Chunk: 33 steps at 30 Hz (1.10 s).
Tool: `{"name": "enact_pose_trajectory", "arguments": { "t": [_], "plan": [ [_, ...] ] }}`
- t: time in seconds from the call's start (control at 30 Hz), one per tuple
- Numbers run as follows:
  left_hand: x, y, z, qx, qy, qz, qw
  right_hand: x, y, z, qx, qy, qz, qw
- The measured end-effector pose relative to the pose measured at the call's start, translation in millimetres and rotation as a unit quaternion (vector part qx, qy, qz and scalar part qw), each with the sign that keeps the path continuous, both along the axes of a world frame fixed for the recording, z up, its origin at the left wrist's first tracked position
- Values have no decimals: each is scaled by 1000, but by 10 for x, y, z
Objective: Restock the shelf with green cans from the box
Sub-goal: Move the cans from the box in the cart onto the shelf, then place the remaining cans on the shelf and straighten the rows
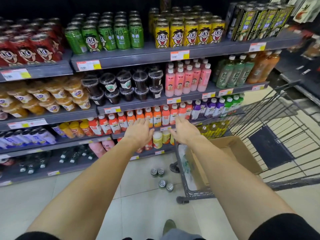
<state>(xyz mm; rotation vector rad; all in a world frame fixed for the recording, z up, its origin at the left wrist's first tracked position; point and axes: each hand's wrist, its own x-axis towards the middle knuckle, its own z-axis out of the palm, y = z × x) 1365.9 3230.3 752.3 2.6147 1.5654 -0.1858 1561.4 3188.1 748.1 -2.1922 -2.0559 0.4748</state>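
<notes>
Green cans (105, 34) sit on the top shelf (155, 55), far left of centre, upright in rows, between red cans (29, 49) on the left and yellow cans (188, 34) on the right. Their labels show a cartoon face and the word "MILK" under Chinese characters. More stock waits low down: four cans (161, 179) stand upright on the floor, near, just left of the cart (242, 153), and the box (225, 158) lies inside the cart on your right.

Both your hands are out in front with fingers spread and loose, gripping nothing. Your left hand (139, 131) and right hand (183, 129) hover before the orange "NFC" bottles (149, 116), level with the lower shelves.

Here's what counts: the loose cans lie below and nearer to you than both hands, their long axes vertical, tops facing up. The box is right of your right hand, so that hand looks the nearer one for it, and the floor cans fall roughly between the two. The shelf's green row is up and left, nearer your left hand.
</notes>
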Motion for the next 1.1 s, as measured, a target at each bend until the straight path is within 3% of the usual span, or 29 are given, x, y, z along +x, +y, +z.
{"name": "enact_pose_trajectory", "arguments": {
  "t": [0.43, 0.7, 0.97, 1.1],
  "plan": [
    [218, 13, -795, -119, 6, 63, 991, 235, -103, -823, -80, 52, -32, 995],
    [385, 175, -1268, -79, 22, -35, 996, 86, -58, -1384, -83, 113, -105, 985],
    [183, 251, -2513, -125, 13, -38, 991, -138, -2, -2658, -108, 165, -145, 970],
    [12, 342, -3315, -144, -19, -11, 989, -370, 51, -3494, -125, 185, -110, 969]
  ]
}}
